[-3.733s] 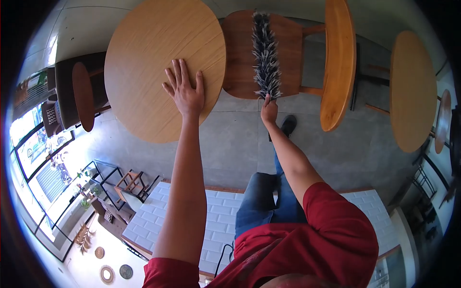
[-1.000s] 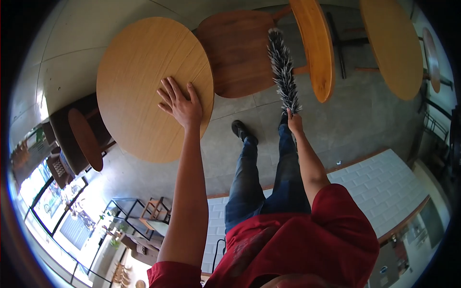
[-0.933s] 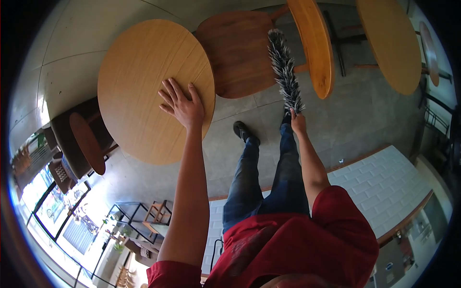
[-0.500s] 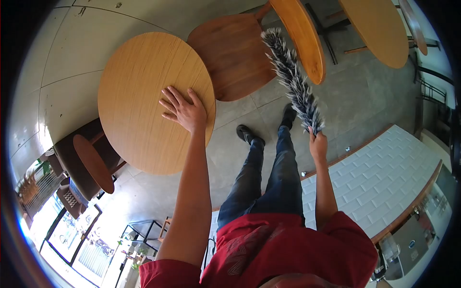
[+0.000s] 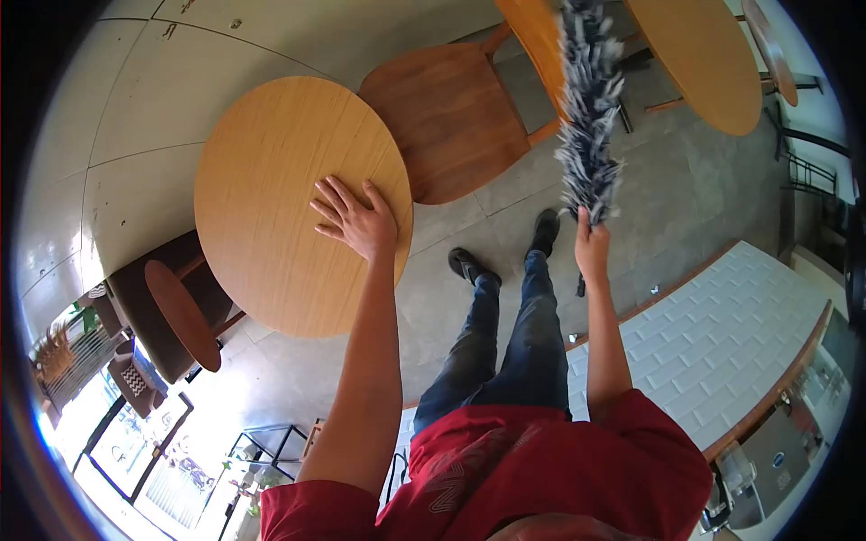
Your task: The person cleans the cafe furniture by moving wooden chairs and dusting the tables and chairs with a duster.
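Observation:
My left hand [image 5: 363, 221] lies flat with fingers spread on a round light-wood table [image 5: 280, 198], near its right edge. In my right hand [image 5: 592, 248] is the lower end of a fluffy grey-and-white duster [image 5: 591, 117], my fingers wrapped round its handle. The duster points away from me, raised in front of the orange-brown backrest [image 5: 532, 41] of a wooden chair, and its tip reaches the top edge of the view. The chair's brown seat [image 5: 446, 122] adjoins the table's right side.
A second light-wood table [image 5: 708, 63] is at the upper right. Another wooden chair [image 5: 180, 316] stands left of the near table. Behind me is a white-tiled counter [image 5: 731, 334], right of my legs. Grey floor [image 5: 667, 198] lies between. Windows [image 5: 135, 451] are at the lower left.
My right hand first moved back from the chair seat with the duster, and the duster now stands raised, closer to the camera, over the backrest. My left hand has stayed flat on the table.

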A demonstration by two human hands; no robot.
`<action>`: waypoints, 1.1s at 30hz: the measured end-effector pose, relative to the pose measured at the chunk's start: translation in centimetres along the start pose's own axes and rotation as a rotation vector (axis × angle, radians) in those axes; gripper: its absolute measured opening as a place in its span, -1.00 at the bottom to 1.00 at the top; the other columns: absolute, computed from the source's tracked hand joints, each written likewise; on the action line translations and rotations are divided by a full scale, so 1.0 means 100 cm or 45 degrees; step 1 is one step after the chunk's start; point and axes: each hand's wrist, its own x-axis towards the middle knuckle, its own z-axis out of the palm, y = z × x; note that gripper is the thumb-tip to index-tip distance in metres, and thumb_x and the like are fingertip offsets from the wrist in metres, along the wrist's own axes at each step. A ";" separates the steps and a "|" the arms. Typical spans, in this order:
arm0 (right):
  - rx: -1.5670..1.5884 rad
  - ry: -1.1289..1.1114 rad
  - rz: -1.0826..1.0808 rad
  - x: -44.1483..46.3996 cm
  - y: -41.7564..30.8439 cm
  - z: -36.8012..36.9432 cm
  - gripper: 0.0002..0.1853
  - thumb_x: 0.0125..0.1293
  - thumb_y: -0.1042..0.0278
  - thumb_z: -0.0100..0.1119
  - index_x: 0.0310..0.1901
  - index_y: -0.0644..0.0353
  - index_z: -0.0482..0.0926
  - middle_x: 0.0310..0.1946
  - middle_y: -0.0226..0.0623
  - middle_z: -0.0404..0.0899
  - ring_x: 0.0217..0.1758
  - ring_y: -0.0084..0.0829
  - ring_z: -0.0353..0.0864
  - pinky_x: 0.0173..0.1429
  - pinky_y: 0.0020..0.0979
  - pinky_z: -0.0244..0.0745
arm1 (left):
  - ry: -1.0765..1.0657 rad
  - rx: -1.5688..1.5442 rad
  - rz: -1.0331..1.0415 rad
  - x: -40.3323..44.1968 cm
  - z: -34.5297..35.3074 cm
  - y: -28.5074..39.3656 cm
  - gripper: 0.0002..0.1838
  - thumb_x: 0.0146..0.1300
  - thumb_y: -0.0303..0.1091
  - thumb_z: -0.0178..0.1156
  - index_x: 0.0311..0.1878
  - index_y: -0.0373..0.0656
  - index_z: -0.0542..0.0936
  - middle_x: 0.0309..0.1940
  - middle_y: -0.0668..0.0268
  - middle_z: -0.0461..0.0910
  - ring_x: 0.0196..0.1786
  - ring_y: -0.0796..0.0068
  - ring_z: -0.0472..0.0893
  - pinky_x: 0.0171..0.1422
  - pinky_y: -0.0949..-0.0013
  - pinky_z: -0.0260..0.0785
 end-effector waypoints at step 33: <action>-0.100 -0.189 0.055 0.114 -0.004 0.164 -0.28 0.41 -0.24 -0.08 -0.42 0.46 0.56 -0.45 0.28 0.56 -0.24 0.25 0.57 -0.15 0.05 0.44 | -0.033 -0.012 0.007 0.008 -0.009 0.000 -0.25 0.40 0.10 -0.15 0.52 -0.14 0.06 0.56 0.20 -0.09 0.58 -0.08 -0.19 0.52 -0.31 -0.50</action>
